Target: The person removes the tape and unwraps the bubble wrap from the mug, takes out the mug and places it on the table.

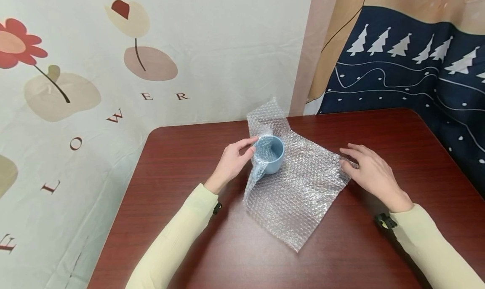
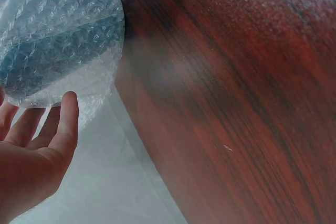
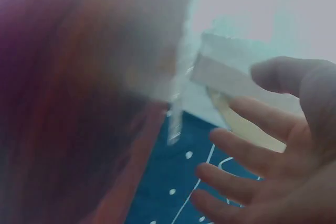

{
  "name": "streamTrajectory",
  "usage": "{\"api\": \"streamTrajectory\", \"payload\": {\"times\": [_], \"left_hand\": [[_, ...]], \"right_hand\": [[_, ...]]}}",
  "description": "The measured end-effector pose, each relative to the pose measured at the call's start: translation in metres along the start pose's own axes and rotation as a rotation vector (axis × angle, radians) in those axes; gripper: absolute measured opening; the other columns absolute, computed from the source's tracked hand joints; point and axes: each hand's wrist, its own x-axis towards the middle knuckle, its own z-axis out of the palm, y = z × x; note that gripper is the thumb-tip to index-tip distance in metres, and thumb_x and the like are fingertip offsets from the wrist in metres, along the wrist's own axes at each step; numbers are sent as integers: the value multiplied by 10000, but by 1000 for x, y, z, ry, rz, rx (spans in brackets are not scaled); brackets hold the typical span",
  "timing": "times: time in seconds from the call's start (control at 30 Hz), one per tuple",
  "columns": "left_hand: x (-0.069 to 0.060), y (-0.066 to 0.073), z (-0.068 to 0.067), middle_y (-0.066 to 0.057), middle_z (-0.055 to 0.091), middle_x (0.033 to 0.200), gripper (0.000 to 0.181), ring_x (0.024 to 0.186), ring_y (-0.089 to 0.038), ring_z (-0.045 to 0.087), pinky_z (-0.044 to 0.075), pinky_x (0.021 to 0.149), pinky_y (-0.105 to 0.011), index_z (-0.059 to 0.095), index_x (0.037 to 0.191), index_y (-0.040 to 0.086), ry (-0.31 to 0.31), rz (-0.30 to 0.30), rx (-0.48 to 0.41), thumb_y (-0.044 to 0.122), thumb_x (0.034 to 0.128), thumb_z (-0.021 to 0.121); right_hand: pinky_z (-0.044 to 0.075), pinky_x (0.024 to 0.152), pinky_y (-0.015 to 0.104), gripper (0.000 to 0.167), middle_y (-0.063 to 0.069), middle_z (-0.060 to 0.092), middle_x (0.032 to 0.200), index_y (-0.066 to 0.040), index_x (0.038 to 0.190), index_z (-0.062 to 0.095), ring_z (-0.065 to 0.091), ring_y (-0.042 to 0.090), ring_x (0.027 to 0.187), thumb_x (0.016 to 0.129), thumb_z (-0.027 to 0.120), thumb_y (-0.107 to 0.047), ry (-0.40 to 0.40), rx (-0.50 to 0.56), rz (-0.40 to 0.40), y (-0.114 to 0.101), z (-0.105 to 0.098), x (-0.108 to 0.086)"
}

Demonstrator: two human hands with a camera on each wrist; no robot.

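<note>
A light blue mug [image 1: 279, 151] stands upright on a sheet of bubble wrap [image 1: 299, 192], with its mouth facing up. The wrap's left part is folded up against the mug and partly over its mouth. My left hand [image 1: 235, 159] touches the wrapped left side of the mug near the rim. In the left wrist view, lightly bent fingers [image 2: 66, 124] rest against the bubble wrap [image 2: 63, 40], with mug blue showing through. By the sheet's right corner, my right hand [image 1: 369, 171] has its fingers spread; in the right wrist view the fingers [image 3: 247, 153] hold nothing.
Everything sits on a dark red wood-grain table [image 1: 170, 226] with rounded far corners. Behind it hangs a pale printed cloth [image 1: 227, 61], and a navy cloth [image 1: 390, 78] with white trees borders the right side. The wrap's far end reaches past the table's back edge.
</note>
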Motion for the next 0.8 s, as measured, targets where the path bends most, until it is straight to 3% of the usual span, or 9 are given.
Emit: {"api": "streamTrajectory", "payload": {"times": [0.13,0.33,0.5,0.6,0.8], "left_hand": [[0,0,0,-30,648,1413,387,1210,-158,607,430,899,-390,662,1416,169,-2,-1,3,188,1034,601],[0,-1,1,-27,648,1414,391,1279,-151,593,433,910,-373,661,1417,170,-1,1,6,192,1031,607],[0,-2,1,-35,646,1415,394,1115,-162,604,430,890,-378,657,1421,164,0,11,3,183,1030,612],[0,-2,1,-40,647,1413,393,1072,-173,591,442,890,-403,658,1419,157,0,15,0,181,1030,609],[0,-1,1,-46,651,1408,385,1206,-159,610,464,949,-497,663,1413,156,4,12,-4,182,1032,609]], "right_hand": [[320,1023,784,487,270,483,1516,-35,1423,610,360,521,1430,1002,652,-276,68,83,-28,-13,0,2],[304,1067,763,543,222,467,1557,-88,1500,549,337,474,1472,1013,652,-305,92,192,-49,-30,3,6],[294,1098,742,551,178,463,1575,-117,1517,538,331,438,1490,1017,646,-320,98,254,-54,-41,7,11],[286,1106,740,563,157,452,1589,-138,1529,527,321,418,1501,1017,639,-344,95,280,-48,-47,10,13],[296,1126,706,562,97,445,1605,-186,1545,515,321,364,1515,1025,625,-370,93,320,-58,-59,18,20]]}}
